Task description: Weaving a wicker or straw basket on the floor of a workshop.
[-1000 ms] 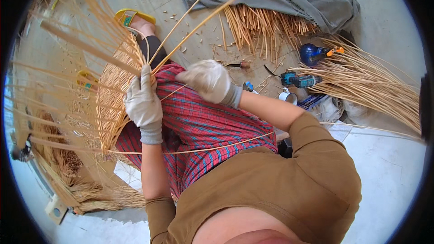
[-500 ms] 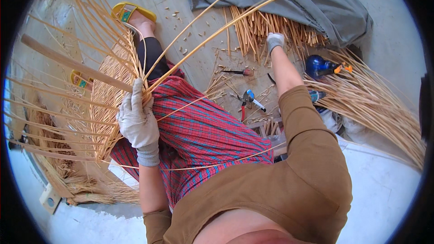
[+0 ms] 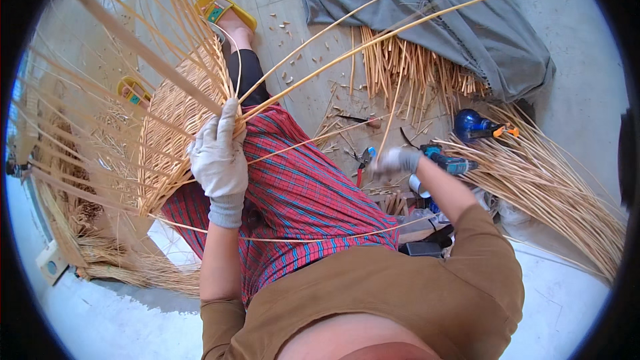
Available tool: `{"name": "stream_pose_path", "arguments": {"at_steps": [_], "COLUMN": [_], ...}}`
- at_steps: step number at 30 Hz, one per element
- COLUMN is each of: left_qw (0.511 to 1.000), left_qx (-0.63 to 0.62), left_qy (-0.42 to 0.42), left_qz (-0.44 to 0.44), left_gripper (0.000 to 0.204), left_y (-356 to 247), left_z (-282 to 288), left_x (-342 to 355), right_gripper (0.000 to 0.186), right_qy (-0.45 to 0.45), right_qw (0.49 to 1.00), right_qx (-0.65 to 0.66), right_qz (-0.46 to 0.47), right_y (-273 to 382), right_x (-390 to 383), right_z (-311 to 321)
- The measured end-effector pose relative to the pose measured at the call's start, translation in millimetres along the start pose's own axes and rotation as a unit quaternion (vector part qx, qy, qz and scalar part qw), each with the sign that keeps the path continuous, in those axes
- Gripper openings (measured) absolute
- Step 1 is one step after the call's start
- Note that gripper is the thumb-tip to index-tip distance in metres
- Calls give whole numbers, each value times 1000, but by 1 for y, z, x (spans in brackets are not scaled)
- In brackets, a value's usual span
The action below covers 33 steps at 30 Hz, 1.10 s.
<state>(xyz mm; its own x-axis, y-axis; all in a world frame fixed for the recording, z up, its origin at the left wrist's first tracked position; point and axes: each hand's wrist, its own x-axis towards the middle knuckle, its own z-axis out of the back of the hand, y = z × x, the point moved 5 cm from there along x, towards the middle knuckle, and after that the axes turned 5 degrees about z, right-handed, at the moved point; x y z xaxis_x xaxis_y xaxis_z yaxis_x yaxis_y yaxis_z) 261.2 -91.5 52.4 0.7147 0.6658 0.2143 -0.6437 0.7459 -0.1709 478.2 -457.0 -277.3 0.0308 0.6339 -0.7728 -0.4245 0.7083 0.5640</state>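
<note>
A half-woven wicker basket (image 3: 177,110) leans over my lap, its loose stakes fanning out to the left and top. My left hand (image 3: 219,157), in a pale work glove, is closed on the basket's rim where long canes spread away to the upper right. A thick wooden stick (image 3: 143,47) runs from these fingers to the upper left. To the right, my gloved right hand (image 3: 398,161) is smeared by motion. From its fingers a thin wicker rod (image 3: 395,103) rises towards the bundle under the cloth.
Cut rods (image 3: 423,70) stick out beneath a grey cloth (image 3: 427,13). Another bundle of canes (image 3: 567,183) lies at right, beside a blue spray bottle (image 3: 472,125) and a power drill (image 3: 450,160). Pruning shears (image 3: 364,160) and a knife (image 3: 358,119) lie on the floor among offcuts.
My right hand has come back from the rods under the cloth towards my lap, drawing a rod with it. My left hand keeps its hold on the basket.
</note>
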Motion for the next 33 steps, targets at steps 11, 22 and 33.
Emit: {"name": "stream_pose_path", "arguments": {"at_steps": [11, 22, 33], "left_qw": [999, 991, 985], "left_qx": [12, -78, -140], "left_qy": [-48, -92, 8], "left_qz": [-15, -59, -102], "left_gripper": [59, 21, 18], "left_y": [2, -8, 7], "left_z": [-23, 10, 27], "left_x": [-27, -34, -60], "right_gripper": [20, 10, 28], "right_qy": [-52, -296, -332], "right_qw": [507, 667, 666], "right_qx": [603, 330, 408], "right_qz": [614, 598, 530], "right_y": [426, 524, 385], "right_x": [-185, -191, -119], "right_z": [127, 145, 78]}}
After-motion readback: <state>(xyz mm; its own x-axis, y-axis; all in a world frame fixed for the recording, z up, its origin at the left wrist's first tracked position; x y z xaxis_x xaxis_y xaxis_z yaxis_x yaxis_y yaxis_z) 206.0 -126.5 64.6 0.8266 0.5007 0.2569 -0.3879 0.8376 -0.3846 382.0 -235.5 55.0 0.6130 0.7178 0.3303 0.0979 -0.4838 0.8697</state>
